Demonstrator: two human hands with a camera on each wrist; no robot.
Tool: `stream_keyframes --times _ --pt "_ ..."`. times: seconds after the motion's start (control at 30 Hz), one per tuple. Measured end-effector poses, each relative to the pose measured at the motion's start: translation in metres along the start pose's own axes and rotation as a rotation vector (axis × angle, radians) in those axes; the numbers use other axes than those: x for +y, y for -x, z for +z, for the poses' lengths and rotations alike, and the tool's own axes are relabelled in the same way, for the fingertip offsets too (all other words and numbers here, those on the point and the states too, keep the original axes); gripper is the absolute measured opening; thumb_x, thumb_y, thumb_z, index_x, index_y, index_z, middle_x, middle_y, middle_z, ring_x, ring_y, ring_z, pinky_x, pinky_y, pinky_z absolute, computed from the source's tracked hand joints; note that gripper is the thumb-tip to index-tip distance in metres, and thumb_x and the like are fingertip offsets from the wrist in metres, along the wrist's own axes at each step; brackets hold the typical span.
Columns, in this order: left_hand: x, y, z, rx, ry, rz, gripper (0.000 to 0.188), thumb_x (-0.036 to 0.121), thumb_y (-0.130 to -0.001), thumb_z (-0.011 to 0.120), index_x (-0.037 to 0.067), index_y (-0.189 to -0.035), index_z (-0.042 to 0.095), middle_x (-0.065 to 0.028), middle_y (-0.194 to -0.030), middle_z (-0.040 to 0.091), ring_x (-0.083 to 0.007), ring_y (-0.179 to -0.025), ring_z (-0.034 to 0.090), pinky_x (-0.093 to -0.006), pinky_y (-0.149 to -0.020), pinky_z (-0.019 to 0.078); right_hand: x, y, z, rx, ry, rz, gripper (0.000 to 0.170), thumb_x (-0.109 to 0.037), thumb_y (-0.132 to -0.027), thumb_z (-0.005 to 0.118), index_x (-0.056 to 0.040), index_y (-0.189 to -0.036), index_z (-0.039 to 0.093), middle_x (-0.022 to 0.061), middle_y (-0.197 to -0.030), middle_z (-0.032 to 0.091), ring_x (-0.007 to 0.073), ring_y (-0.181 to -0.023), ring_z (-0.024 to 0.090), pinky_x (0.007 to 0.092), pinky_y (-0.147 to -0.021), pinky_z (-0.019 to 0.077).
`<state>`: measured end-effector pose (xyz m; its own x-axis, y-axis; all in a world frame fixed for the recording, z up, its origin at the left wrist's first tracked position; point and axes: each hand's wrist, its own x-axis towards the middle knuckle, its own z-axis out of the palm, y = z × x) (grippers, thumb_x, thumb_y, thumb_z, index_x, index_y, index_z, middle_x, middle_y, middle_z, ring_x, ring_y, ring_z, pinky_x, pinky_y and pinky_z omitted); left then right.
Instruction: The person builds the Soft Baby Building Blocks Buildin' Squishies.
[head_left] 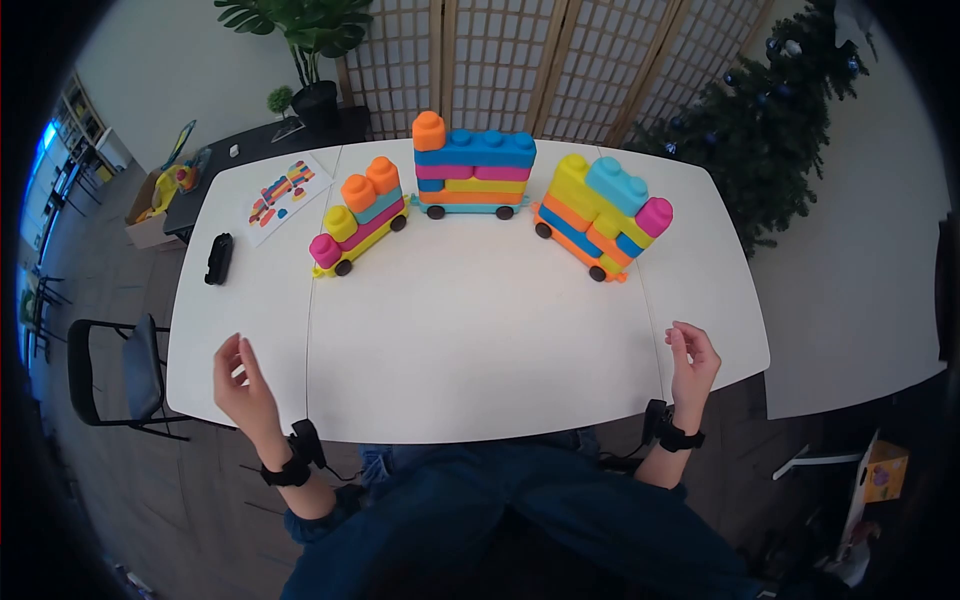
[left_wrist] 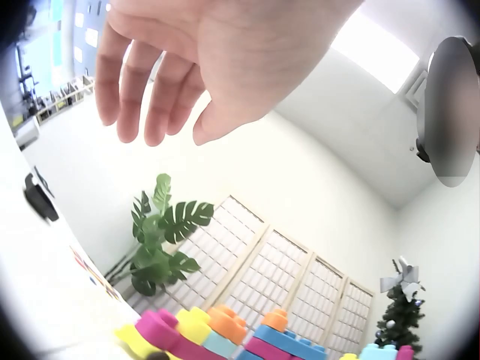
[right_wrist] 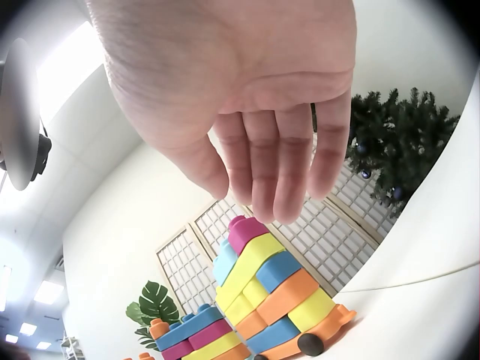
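Note:
My left hand (head_left: 246, 388) hovers over the near left of the table, fingers loosely bent and holding nothing. On the near right, my right hand (head_left: 692, 362) is also raised, its fingers relaxed around nothing. Three toy wagons of chunky building blocks stand in an arc across the far half. The left wagon (head_left: 366, 215) has a yellow base with pink, yellow, teal and orange blocks. Tallest is the middle wagon (head_left: 474, 170), on a light blue base with an orange block on top. Nearest my right hand is the right wagon (head_left: 600, 217), on an orange base.
On the white table (head_left: 480, 340), a picture sheet (head_left: 284, 197) and a black object (head_left: 219, 259) lie at the left. A chair (head_left: 135, 375) stands beyond the left edge. Behind are a potted plant (head_left: 315, 95), a folding screen (head_left: 500, 60) and a decorated fir tree (head_left: 760, 120).

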<state>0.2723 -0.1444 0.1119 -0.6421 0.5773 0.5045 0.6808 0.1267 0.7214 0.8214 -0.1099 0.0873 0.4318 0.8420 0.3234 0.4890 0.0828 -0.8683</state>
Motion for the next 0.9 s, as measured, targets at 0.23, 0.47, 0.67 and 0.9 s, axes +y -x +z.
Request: stream_keyframes --times 0.23,0.47,0.67,0.9 --pt "-0.064 -0.046 -0.048 0.472 -0.258 0.035 0.057 0.037 -0.099 0.069 0.001 -0.140 0.054 -0.0184 -0.139 0.058 -0.0315 -0.126 0.057 -0.0423 -0.100 0.0495 0.016 -0.006 -0.021 0.124 -0.033 -0.069 0.036 -0.011 -0.100 0.064 -0.0020 -0.135 0.058 0.0082 -0.112 0.069 0.0132 -0.087 0.065 0.0263 -0.080 0.0518" --pt "-0.230 -0.181 0.007 0.093 -0.587 0.144 0.085 0.057 -0.094 0.066 0.000 -0.152 0.039 -0.0289 -0.151 0.045 -0.0452 -0.140 0.042 -0.0520 -0.114 0.0374 0.020 -0.007 -0.030 0.201 -0.042 -0.088 0.040 -0.014 -0.101 0.065 -0.0028 -0.138 0.055 0.0084 -0.116 0.068 0.0126 -0.087 0.064 0.0252 -0.079 0.0505" --pt "-0.234 -0.236 0.068 0.001 -0.701 0.166 0.078 0.063 -0.096 0.057 0.035 -0.162 0.026 -0.0186 -0.169 0.017 -0.0482 -0.149 0.027 -0.0688 -0.110 0.0362 0.012 0.004 -0.034 0.163 0.040 -0.050 0.021 -0.010 -0.098 0.067 0.0003 -0.116 0.069 0.0072 -0.100 0.073 0.0130 -0.085 0.068 0.0261 -0.076 0.0530" --pt "-0.281 -0.255 0.115 -0.349 -0.887 0.202 0.048 0.035 -0.105 0.051 0.022 -0.150 0.047 -0.0229 -0.149 0.047 -0.0472 -0.118 0.059 -0.0529 -0.098 0.0520 0.007 0.018 -0.049 0.128 0.161 -0.045 0.014 -0.010 -0.096 0.069 0.0013 -0.103 0.074 0.0081 -0.090 0.074 0.0134 -0.082 0.069 0.0274 -0.074 0.0548"
